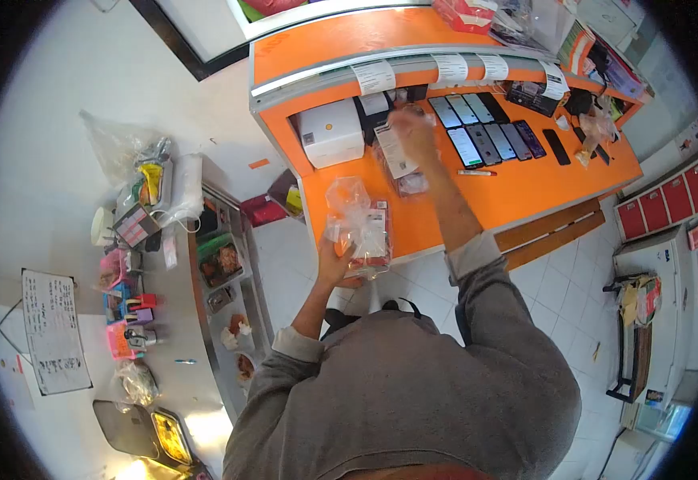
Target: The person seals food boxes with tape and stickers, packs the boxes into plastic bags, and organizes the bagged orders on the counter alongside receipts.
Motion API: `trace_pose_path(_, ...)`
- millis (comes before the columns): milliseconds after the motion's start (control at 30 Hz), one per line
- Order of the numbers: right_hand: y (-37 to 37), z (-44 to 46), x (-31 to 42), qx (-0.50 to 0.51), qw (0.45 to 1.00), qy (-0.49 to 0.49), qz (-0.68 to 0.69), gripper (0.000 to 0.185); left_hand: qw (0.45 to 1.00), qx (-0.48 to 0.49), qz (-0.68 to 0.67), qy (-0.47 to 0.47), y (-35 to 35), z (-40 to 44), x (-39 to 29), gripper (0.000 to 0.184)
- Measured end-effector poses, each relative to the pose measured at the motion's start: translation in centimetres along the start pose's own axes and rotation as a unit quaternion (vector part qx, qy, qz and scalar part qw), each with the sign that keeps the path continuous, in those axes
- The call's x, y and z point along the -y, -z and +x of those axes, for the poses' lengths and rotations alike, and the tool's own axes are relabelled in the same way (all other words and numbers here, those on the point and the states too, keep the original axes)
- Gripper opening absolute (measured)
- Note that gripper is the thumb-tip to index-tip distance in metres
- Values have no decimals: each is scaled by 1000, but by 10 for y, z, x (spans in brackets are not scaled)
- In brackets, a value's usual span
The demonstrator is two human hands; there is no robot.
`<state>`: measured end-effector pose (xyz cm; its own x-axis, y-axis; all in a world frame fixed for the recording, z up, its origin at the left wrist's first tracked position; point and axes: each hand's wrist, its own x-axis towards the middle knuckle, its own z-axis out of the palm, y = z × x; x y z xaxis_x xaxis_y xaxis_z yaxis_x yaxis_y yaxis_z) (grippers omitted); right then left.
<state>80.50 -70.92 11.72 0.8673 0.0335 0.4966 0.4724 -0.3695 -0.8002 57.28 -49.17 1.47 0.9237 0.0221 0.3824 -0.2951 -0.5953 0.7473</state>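
My left hand (337, 262) is closed on the side of a clear plastic bag (349, 196) at the counter's near left edge. The bag is knotted at the top and has a white slip and a red-edged pack in it. Farther back, my right hand (415, 132), a little blurred, is closed at the upper end of a second clear plastic bag (413, 186). A long printed receipt (395, 152) lies on that bag. What is inside the second bag is hard to make out.
The orange counter (517, 200) bears several phones (465, 146) in rows, a red-and-white pen (477, 173) and a white box (329, 132). Receipts (375, 76) hang from the shelf edge. A steel side counter (189, 320) with food trays stands at left, a wooden bench (553, 232) at right.
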Motion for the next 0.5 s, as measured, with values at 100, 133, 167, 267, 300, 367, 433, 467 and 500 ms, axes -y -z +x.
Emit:
trace_pose_path(100, 18, 55, 11, -120, 993, 10, 6, 29, 982, -99, -125, 101, -10, -2, 36, 58)
trace_pose_path(133, 18, 69, 10, -155, 986, 46, -36, 30, 980, -126, -111, 108, -8, 5, 27, 57)
trace_pose_path(167, 16, 80, 10, -189, 975, 83, -79, 32, 976, -153, -98, 116, -6, 12, 17, 57)
trace_pose_path(267, -5, 95, 4, -98, 991, 1, -86, 37, 969, -169, -98, 151, 5, 21, -19, 54)
trace_pose_path(300, -7, 97, 2, -82, 991, -10, -103, 39, 967, -166, -103, 165, 9, 22, -26, 53)
trace_pose_path(367, -9, 99, -3, -41, 990, -28, -130, 42, 971, -144, -92, 168, 22, 16, -31, 48)
trace_pose_path(433, -15, 79, 14, -44, 960, -46, 272, 31, 966, -108, -147, 181, 36, 0, -24, 44)
trace_pose_path(467, -16, 65, 33, -25, 867, -97, 488, 30, 957, -86, -206, 187, 46, -9, -15, 43)
trace_pose_path(500, -16, 42, 72, 73, 669, -207, 710, 34, 943, -73, -263, 191, 59, -22, -8, 43)
